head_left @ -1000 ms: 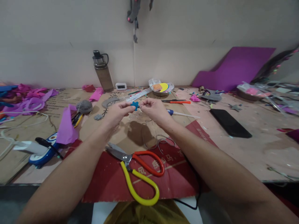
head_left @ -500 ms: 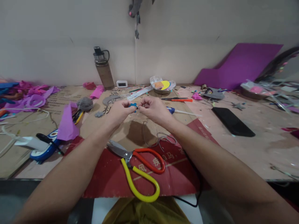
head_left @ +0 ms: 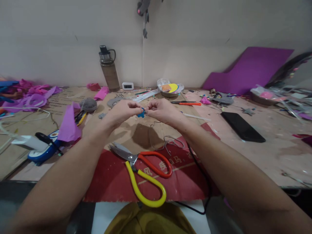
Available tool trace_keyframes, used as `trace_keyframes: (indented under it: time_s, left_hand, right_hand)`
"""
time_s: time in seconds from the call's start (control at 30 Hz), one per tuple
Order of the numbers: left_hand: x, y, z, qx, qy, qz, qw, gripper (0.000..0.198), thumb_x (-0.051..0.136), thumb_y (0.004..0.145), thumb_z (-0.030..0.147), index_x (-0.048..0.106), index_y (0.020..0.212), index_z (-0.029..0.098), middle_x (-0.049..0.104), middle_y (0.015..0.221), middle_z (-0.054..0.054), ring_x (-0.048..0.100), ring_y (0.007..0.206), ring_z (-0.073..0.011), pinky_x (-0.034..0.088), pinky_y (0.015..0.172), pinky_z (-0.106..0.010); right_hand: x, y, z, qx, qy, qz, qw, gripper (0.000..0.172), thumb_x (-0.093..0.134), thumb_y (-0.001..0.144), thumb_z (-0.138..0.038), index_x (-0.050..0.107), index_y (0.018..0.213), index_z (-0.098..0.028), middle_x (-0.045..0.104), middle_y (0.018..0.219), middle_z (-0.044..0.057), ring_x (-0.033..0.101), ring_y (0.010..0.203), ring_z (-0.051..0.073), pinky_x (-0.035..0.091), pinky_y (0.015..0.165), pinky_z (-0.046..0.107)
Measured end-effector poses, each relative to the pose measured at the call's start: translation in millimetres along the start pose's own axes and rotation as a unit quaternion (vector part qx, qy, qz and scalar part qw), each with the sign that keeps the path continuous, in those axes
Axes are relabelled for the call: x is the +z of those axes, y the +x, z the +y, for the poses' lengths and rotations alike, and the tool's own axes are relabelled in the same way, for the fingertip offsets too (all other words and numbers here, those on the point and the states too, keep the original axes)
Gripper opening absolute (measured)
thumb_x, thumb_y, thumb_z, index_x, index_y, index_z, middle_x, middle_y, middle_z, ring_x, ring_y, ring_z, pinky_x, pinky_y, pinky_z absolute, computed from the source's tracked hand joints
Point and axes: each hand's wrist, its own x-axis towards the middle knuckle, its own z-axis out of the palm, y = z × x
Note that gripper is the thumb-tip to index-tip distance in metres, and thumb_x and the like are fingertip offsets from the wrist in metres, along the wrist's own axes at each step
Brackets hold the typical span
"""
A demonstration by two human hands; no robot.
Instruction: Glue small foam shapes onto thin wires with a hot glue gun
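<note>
My left hand pinches a small blue cut-out piece with knobbly edges, held above the cardboard. Close against it, the fingertips of my right hand are pressed together at the edge of the piece; what lies between them is too small to make out. A thin grey cord lies loosely coiled below my right hand, and a fine strand of it runs up towards the fingers. Nearer to me, scissors with one red and one yellow handle lie partly spread on a red sheet.
Behind my hands stand a water bottle, a small white clock and a bowl of scraps. Grey yarn and purple fabric lie left. A black phone and a purple sheet are right.
The blue piece has turned and now hangs a little lower between my fingertips. Both hands stay close together, and the view has shifted slightly.
</note>
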Motion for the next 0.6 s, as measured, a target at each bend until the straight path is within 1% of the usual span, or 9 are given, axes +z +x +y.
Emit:
trace_keyframes:
  time_s: [0.07,0.13,0.27,0.33,0.4,0.47,0.53,0.57,0.6]
  left_hand:
    - [0.7,-1,0,0.016,0.052,-0.004,0.999,0.019,0.067,0.068,0.036,0.071,0.071,0.017,0.06,0.063,0.0,0.048,0.061,-0.0138,0.032,0.059,-0.028]
    - [2.8,-2,1,0.017,0.091,0.004,0.996,0.018,0.066,0.068,0.035,0.067,0.066,0.017,0.054,0.058,0.002,0.044,0.057,-0.0124,0.028,0.056,-0.028]
    - [8.5,-5,4,0.003,0.092,0.016,0.996,0.018,0.065,0.068,0.032,0.061,0.06,0.017,0.046,0.053,0.004,0.037,0.053,-0.01,0.023,0.053,-0.027]
    - [9.4,-5,4,-0.012,0.072,0.017,0.997,0.019,0.066,0.068,0.033,0.061,0.06,0.017,0.045,0.051,0.005,0.036,0.051,-0.0094,0.023,0.052,-0.027]
    - [7.8,-3,2,-0.019,0.039,-0.009,0.999,0.02,0.069,0.068,0.034,0.063,0.06,0.016,0.051,0.053,0.003,0.04,0.053,-0.0097,0.027,0.053,-0.026]
    - [4.3,-1,0,-0.024,-0.019,-0.059,0.998,0.021,0.071,0.068,0.035,0.067,0.063,0.015,0.061,0.061,-0.002,0.048,0.057,-0.0112,0.034,0.056,-0.026]
    - [0.9,2,-3,-0.047,-0.092,-0.1,0.99,0.023,0.072,0.068,0.036,0.07,0.067,0.014,0.067,0.071,-0.008,0.055,0.063,-0.0138,0.04,0.058,-0.027]
    - [-0.3,4,-5,-0.063,-0.123,-0.106,0.985,0.023,0.072,0.068,0.035,0.07,0.069,0.013,0.069,0.074,-0.01,0.058,0.065,-0.015,0.042,0.059,-0.027]
    - [-0.9,5,-7,-0.077,-0.149,-0.098,0.981,0.02,0.072,0.068,0.032,0.071,0.072,0.013,0.069,0.076,-0.011,0.06,0.067,-0.0158,0.043,0.059,-0.027]
  right_hand:
    - [0,-2,-2,-0.001,-0.017,0.006,1.0,0.01,0.059,0.073,-0.019,0.059,0.064,-0.018,0.047,0.054,-0.004,0.037,0.051,0.008,0.026,0.051,0.026]
    - [-1,-4,-5,-0.002,-0.034,0.005,0.999,0.009,0.058,0.074,-0.02,0.06,0.065,-0.017,0.046,0.053,-0.004,0.036,0.051,0.008,0.026,0.05,0.025]
    - [-4,-6,-8,0.008,-0.06,-0.016,0.998,0.007,0.059,0.073,-0.022,0.06,0.068,-0.017,0.047,0.054,-0.005,0.036,0.05,0.007,0.025,0.047,0.024]
    - [-5,-5,-8,0.026,-0.065,-0.022,0.997,0.006,0.059,0.073,-0.022,0.061,0.069,-0.017,0.048,0.056,-0.004,0.037,0.049,0.007,0.026,0.046,0.024]
    - [-8,-4,-7,0.045,-0.071,-0.028,0.996,0.007,0.06,0.073,-0.023,0.061,0.069,-0.018,0.048,0.056,-0.004,0.037,0.05,0.008,0.026,0.046,0.024]
    - [-12,-3,-5,0.05,-0.071,-0.034,0.996,0.009,0.061,0.072,-0.026,0.061,0.069,-0.018,0.045,0.055,-0.005,0.035,0.049,0.008,0.025,0.045,0.025]
    - [-15,-2,-1,0.044,-0.056,-0.041,0.997,0.011,0.062,0.072,-0.029,0.06,0.068,-0.019,0.04,0.054,-0.006,0.032,0.048,0.007,0.023,0.045,0.025]
    - [-16,-1,2,0.041,-0.044,-0.044,0.997,0.011,0.062,0.072,-0.029,0.059,0.067,-0.019,0.039,0.054,-0.006,0.03,0.048,0.007,0.023,0.045,0.025]
    - [-16,-1,5,0.039,-0.032,-0.048,0.998,0.012,0.063,0.072,-0.029,0.057,0.065,-0.02,0.037,0.053,-0.006,0.029,0.047,0.007,0.022,0.045,0.025]
